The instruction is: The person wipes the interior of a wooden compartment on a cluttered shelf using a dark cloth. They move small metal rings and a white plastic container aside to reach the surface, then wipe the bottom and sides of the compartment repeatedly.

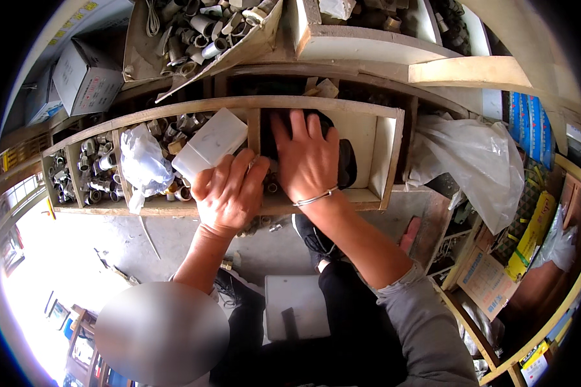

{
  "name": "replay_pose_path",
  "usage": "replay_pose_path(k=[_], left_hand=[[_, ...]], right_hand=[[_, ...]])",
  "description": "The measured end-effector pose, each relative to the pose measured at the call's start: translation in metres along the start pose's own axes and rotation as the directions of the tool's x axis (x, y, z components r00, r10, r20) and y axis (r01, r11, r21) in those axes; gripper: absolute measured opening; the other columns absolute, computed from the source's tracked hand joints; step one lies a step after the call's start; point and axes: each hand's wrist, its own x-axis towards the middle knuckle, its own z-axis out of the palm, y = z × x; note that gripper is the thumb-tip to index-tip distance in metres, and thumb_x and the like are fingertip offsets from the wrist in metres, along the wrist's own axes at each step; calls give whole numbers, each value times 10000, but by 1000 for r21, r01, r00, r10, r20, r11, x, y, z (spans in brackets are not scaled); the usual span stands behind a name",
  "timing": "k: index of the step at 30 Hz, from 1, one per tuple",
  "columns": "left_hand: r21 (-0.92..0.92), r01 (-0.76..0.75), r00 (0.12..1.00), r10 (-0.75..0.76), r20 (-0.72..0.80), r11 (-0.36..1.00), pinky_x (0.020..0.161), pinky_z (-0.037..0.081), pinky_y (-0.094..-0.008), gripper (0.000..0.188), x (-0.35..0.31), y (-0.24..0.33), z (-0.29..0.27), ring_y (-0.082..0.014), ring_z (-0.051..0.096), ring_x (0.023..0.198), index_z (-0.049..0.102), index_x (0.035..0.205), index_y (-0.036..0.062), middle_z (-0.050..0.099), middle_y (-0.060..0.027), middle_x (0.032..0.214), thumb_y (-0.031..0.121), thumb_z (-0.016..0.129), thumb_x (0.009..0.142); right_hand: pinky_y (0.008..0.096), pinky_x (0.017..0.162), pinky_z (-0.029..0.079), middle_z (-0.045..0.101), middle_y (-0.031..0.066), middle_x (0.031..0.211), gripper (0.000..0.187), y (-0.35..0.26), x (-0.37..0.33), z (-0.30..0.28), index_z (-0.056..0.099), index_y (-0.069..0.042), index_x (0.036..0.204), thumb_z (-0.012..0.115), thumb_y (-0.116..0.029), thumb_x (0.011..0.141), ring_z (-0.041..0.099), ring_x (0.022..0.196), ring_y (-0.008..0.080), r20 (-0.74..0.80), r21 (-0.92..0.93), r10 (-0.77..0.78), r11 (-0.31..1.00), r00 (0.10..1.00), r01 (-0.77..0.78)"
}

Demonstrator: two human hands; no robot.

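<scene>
1. Left hand: fingers bent close together by the divider and the near end of the white box, perhaps for bracing; cannot tell if anything is pinched
2. Right hand: back up, fingers apart, in the drawer's right compartment; a dark item lies beneath and right of it; cannot tell if gripped
3. Box lies aslant on fittings, apparently for want of flat space
4. Walls part the fittings, presumably by kind

A slim silver-coloured metal bangle, a grey fabric sleeve toward five o'clock and black cloth trousers toward six were worn.
</scene>
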Motion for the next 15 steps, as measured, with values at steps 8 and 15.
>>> replay_pose_path(k=[8,15], left_hand=[[59,3,999,-6,52,998,870,311,-301,256,2,0,-3,-94,592,942,671,985,244,631,91,1037,174,640,741],[64,-4,999,2,33,998,874,307,-304,223,-1,-4,-2,-90,598,925,678,970,242,634,74,1044,191,654,754]], right_hand=[[413,730,410,515,41,1052,396,16,3,1,690,-209,1130,674,-231,735,509,964,243,36,57,-136,989,990,134],[431,820,393,534,38,1196,402,23,-16,-14,679,-256,1162,603,-144,784,501,1040,257,89,188,-170,970,982,151]])
